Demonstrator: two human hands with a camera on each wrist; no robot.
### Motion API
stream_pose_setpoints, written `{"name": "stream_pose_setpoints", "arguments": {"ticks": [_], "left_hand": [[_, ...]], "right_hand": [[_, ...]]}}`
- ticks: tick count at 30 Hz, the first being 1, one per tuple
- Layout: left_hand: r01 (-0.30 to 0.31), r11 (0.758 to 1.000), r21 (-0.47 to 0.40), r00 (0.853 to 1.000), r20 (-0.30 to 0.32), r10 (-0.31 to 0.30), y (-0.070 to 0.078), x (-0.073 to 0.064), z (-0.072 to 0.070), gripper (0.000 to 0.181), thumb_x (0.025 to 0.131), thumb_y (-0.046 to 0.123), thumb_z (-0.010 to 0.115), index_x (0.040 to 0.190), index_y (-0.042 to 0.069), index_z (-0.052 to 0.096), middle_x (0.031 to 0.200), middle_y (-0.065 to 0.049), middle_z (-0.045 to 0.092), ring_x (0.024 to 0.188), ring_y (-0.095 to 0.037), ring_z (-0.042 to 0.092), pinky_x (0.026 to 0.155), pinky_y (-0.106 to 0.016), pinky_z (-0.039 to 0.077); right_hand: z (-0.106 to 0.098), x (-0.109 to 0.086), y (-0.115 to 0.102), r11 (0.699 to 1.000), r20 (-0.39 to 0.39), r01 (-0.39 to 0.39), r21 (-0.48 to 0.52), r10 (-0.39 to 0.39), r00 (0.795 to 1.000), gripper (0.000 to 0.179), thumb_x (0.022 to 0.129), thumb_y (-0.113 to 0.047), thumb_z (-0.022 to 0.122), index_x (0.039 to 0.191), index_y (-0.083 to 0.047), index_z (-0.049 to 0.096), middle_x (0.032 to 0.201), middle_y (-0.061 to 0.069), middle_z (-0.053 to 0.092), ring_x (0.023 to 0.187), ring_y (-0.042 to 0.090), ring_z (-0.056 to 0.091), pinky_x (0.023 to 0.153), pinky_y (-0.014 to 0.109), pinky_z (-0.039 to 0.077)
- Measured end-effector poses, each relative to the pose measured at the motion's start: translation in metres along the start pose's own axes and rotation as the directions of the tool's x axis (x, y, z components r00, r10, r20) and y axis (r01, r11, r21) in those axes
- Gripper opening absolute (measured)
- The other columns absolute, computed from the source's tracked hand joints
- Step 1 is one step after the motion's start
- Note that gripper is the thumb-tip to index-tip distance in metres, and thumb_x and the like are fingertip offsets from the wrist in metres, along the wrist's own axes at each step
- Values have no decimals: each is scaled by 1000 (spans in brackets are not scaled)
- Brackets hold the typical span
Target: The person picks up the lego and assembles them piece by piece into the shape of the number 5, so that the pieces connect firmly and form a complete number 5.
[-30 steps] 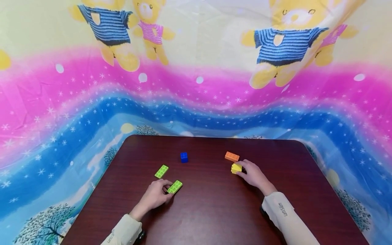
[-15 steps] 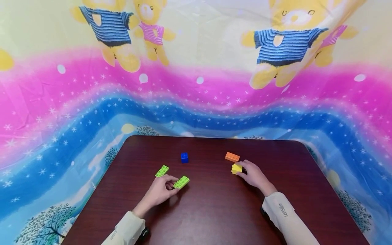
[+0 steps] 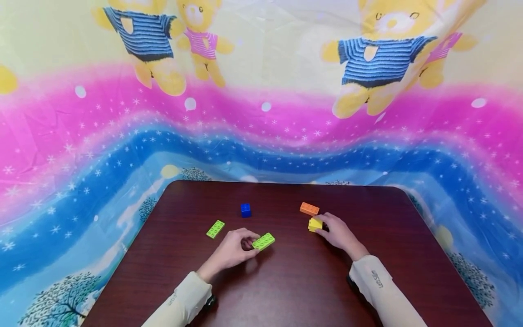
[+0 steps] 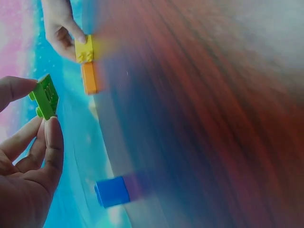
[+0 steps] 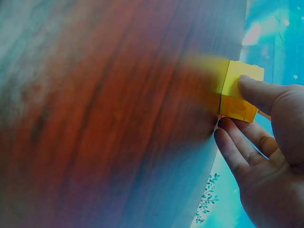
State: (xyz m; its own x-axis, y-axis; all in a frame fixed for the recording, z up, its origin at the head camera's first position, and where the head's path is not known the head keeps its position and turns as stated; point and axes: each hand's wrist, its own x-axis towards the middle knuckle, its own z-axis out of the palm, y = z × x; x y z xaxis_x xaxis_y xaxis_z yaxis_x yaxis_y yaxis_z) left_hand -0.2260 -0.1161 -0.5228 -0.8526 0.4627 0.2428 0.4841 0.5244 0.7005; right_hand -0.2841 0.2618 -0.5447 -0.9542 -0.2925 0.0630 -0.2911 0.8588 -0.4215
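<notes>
My left hand pinches a flat lime-green building brick between thumb and fingers, its studs facing up in the head view. In the left wrist view this green brick is held up clear of the table, thumb on one side and fingertips below. On the right, my right hand grips a yellow building brick that stands on the table. The right wrist view shows the thumb on one face of the yellow brick and the fingertips at its other side.
An orange brick lies just behind the yellow one. Further left are a small blue brick and a second flat green brick. All rest on a dark wooden table, with a printed cloth hanging behind it.
The left hand has lifted the green brick and carried it rightward, away from the other green brick. The right hand and the yellow brick have stayed in place.
</notes>
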Motion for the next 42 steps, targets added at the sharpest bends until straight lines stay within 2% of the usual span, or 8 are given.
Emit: {"name": "stream_pose_setpoints", "arguments": {"ticks": [6, 11, 15, 19, 24, 34, 42], "left_hand": [[-48, 999, 10, 997, 60, 48, 4, 12, 12, 33, 84, 17, 86, 115, 10, 77, 98, 2, 71, 83, -5, 65, 75, -20, 57], [-46, 999, 0, 991, 125, 46, 4, 17, 19, 32, 84, 16, 86, 114, 11, 77, 99, 4, 71, 84, -4, 65, 76, -19, 57], [-36, 999, -4, 981, 189, 36, 4, 20, 20, 30, 85, 17, 85, 114, 13, 77, 98, 5, 71, 84, -4, 66, 77, -18, 56], [-73, 997, 19, 970, 234, 67, 5, 19, 20, 29, 85, 17, 86, 113, 12, 78, 97, 4, 71, 83, -7, 68, 75, -18, 56], [-108, 992, 59, 956, 279, 88, 5, 21, 22, 29, 85, 18, 85, 113, 14, 78, 99, 5, 71, 82, -1, 65, 75, -15, 55], [-155, 984, 93, 928, 357, 112, 0, 24, 24, 32, 85, 17, 86, 115, 14, 78, 102, 4, 72, 83, 2, 64, 75, -12, 53], [-185, 975, 126, 919, 373, 127, -4, 25, 25, 34, 87, 18, 86, 119, 14, 77, 107, 4, 73, 88, 2, 64, 79, -12, 52]], "right_hand": [[-1, 2, -4, 1000, -9, -1, -10, 0, 1000, 46, 96, -22, 76, 140, -10, 64, 112, 7, 65, 95, 22, 61, 91, 49, 56], [-1, 3, -5, 1000, -11, 3, -13, -3, 1000, 46, 96, -21, 76, 139, -10, 64, 112, 7, 65, 95, 22, 61, 90, 48, 56], [-1, 4, -4, 1000, -12, 7, -16, -8, 1000, 46, 96, -20, 75, 139, -10, 64, 112, 7, 65, 95, 21, 61, 89, 48, 56], [-2, 4, -4, 1000, -12, 7, -6, -7, 1000, 46, 96, -20, 75, 140, -10, 64, 113, 7, 65, 95, 22, 61, 90, 48, 56], [-1, 3, -3, 1000, -10, 3, -13, -3, 1000, 46, 96, -21, 76, 139, -10, 64, 111, 7, 65, 94, 21, 60, 90, 49, 56], [1, 2, -2, 1000, -12, -4, 6, 4, 1000, 48, 96, -22, 76, 141, -10, 63, 114, 8, 66, 98, 23, 62, 93, 50, 56], [1, 2, -1, 1000, -3, -10, 9, 10, 1000, 47, 96, -22, 75, 141, -11, 63, 114, 7, 66, 97, 23, 62, 91, 50, 56]]}}
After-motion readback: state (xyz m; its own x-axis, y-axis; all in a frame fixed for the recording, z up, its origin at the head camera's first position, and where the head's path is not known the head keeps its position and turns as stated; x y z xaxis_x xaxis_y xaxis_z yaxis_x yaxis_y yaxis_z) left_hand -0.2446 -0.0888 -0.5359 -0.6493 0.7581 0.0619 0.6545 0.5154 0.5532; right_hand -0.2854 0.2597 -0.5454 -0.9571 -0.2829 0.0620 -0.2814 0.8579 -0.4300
